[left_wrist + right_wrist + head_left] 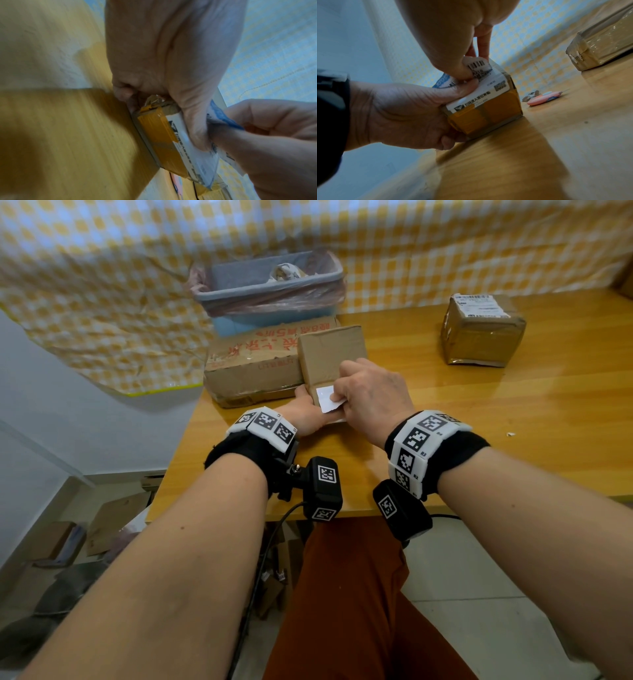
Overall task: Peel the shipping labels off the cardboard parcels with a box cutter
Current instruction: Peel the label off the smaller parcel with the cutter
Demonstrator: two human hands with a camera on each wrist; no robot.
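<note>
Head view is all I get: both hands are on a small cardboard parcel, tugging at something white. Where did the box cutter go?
Observer: The pink box cutter lies on the table beside the small parcel, apart from it. Neither hand holds it.
Operator: And the white thing?
Observer: It is the shipping label. The right wrist view shows its printed side with a barcode, and the right hand pinches its lifted end.
Operator: What is the other hand doing?
Observer: The left hand has its grip round the parcel's end, with the thumb pressing on the label.
</note>
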